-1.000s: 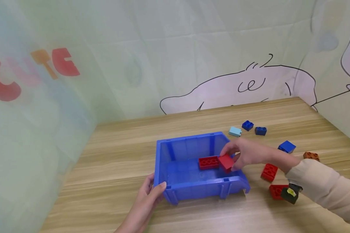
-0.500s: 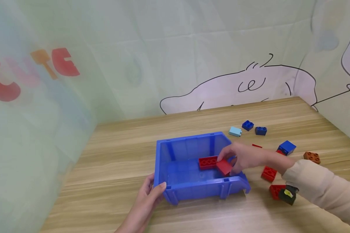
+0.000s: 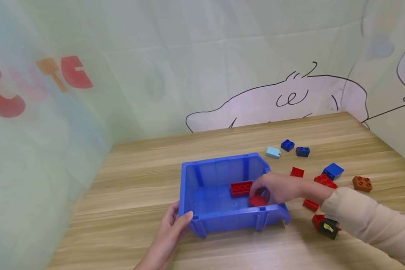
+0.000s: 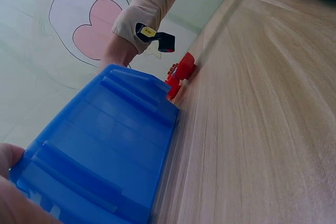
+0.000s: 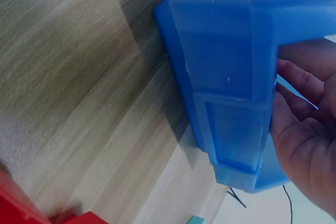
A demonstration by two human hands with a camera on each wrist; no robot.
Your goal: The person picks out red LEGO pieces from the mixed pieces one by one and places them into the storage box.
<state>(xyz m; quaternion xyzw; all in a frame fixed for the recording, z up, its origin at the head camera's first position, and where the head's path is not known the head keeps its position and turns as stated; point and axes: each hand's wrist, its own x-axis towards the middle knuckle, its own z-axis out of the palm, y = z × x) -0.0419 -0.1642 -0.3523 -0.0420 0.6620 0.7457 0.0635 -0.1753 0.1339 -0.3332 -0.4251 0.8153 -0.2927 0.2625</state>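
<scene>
Fingers of the right hand [image 3: 278, 187] curled round a red brick [image 3: 258, 201] inside the blue bin [image 3: 229, 222]; those of the left hand [image 3: 172, 228] grip the bin's near-left corner. Brick sits lower in the bin than a second ago, just beside another red brick [image 3: 240, 189], so placing looks nearly done, no release seen. Smooth face showing, long axis masked by the hand; its neighbour lies lengthwise along the bin.
</scene>
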